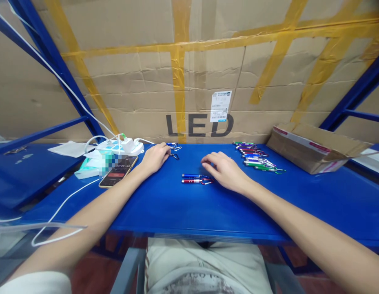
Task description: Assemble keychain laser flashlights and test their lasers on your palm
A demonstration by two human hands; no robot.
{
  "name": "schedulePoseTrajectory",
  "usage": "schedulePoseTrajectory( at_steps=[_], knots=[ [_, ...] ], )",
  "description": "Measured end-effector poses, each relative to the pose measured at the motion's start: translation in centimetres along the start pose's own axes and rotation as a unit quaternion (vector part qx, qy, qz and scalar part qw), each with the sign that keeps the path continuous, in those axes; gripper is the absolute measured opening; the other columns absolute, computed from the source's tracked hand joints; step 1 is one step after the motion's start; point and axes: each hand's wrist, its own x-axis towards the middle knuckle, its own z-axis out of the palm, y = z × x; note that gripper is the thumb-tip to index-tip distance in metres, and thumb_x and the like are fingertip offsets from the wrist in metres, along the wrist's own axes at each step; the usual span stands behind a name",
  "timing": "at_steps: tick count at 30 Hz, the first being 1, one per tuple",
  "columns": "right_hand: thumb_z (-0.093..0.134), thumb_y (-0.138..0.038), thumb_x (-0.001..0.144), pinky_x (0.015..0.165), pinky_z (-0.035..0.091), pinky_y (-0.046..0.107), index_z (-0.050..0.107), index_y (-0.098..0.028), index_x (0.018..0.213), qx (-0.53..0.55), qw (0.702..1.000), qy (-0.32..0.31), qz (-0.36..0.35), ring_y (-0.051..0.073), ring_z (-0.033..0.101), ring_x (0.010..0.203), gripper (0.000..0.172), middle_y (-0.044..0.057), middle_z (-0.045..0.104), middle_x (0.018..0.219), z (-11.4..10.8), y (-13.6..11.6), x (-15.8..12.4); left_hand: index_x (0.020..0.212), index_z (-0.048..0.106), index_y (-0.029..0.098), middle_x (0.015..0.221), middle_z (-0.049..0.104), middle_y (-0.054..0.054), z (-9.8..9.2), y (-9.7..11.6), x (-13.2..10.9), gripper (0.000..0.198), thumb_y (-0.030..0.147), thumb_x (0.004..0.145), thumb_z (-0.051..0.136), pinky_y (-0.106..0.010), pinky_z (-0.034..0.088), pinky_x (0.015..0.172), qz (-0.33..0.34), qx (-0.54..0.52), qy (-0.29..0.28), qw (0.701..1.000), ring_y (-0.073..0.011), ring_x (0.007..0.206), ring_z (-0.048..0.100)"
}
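At the back left of the blue table, my left hand [158, 157] has its fingers closed over a keychain flashlight; only its dark carabiner clip [175, 156] shows past the fingertips. Just behind lies a blue keychain flashlight [171, 144] with a silver clip. My right hand [223, 168] hovers or rests right of centre, thumb and fingers apart, with nothing seen in it. Close to it, a blue keychain flashlight [190, 176] and a red keychain flashlight [191, 181] lie side by side, clips pointing right. Farther right is a row of several coloured keychain flashlights [253, 156].
An open cardboard box [308, 149] stands at the back right. On the left are a phone [118, 171] showing a timer, a white power strip [116, 145], a green-and-white packet [90, 165] and loose white cables. A large taped carton [140, 90] walls off the back.
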Motion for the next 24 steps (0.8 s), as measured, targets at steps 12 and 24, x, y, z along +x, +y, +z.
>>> schedulePoseTrajectory(
  at_steps=[12, 24],
  knots=[
    [0.05, -0.03, 0.114, 0.097, 0.047, 0.043, 0.071, -0.021, 0.11, -0.014, 1.0, -0.008, -0.003, 0.029, 0.065, 0.101, 0.023, 0.01, 0.077, 0.112, -0.4, 0.0, 0.0, 0.126, 0.076, 0.02, 0.132, 0.072, -0.01, 1.3, -0.9, -0.1, 0.028, 0.025, 0.111, 0.052, -0.04, 0.056, 0.106, 0.021, -0.009, -0.002, 1.0, -0.0285, 0.12, 0.071],
    [0.047, -0.031, 0.114, 0.1, 0.047, 0.046, 0.071, -0.021, 0.109, -0.015, 1.0, -0.002, -0.009, 0.029, 0.066, 0.104, 0.026, 0.011, 0.077, 0.112, -0.3, 0.4, -0.2, 0.121, 0.077, 0.016, 0.119, 0.075, -0.015, -1.4, -0.9, 3.3, 0.032, 0.022, 0.111, 0.047, -0.041, 0.054, 0.098, 0.029, 0.082, -0.05, 0.995, -0.0313, 0.111, 0.07]
  ],
)
